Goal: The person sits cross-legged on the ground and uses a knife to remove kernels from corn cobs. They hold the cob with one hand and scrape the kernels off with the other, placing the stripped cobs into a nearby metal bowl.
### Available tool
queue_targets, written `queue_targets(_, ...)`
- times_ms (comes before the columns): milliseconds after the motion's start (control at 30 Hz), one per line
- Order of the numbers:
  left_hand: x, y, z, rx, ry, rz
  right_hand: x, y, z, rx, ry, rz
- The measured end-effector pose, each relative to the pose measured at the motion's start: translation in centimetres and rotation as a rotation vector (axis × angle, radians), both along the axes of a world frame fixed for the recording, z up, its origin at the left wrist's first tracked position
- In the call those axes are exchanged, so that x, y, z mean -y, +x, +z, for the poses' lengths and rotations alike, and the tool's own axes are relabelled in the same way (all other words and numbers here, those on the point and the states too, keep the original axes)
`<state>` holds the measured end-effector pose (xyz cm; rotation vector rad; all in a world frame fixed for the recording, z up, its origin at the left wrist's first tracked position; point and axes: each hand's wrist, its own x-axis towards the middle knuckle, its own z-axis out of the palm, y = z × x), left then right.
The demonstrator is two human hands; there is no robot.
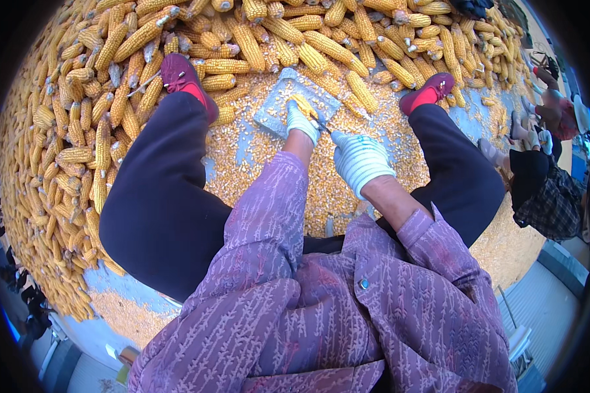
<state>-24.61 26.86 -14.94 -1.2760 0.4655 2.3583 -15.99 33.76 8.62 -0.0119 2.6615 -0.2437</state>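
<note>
My left hand (302, 124), in a white knit glove, grips a corn cob (304, 106) over a grey block (287, 81) that looks like stone or concrete. The cob lies tilted across the block, its near end covered by the glove. In my right hand (361, 159), gloved in white with blue-green stripes, is a thin dark tool (323, 126). Its tip meets the cob near my left fingers; the handle is hidden inside my fist, so its exact kind cannot be told. Loose kernels (324, 186) cover the ground under both hands.
Whole corn cobs (73, 162) are heaped in front and to the left. My red shoes (179, 73) rest against the heap, legs spread around the block. At the right, other people (550, 182) sit close by. A blue-grey sheet (105, 280) shows beneath the kernels.
</note>
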Motion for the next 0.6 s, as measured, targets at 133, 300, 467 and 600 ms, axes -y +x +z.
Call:
queue_targets(133,0.0,0.8,1.6,-0.069,0.007,-0.004,0.8,-1.5,-1.4,0.045,0.027,0.002)
queue_targets(300,0.0,0.4,2.5,-0.039,-0.012,0.044,1.4,-2.9,-3.1,0.12,0.024,0.016)
queue_targets(467,0.6,0.8,3.6,-0.06,0.024,-0.062,3.3,-6.3,-8.8,0.08,-0.038,-0.074)
queue_targets(600,0.8,0.9,0.4,-0.199,0.059,-0.02,0.1,-5.9,-8.1,0.035,-0.231,-0.224)
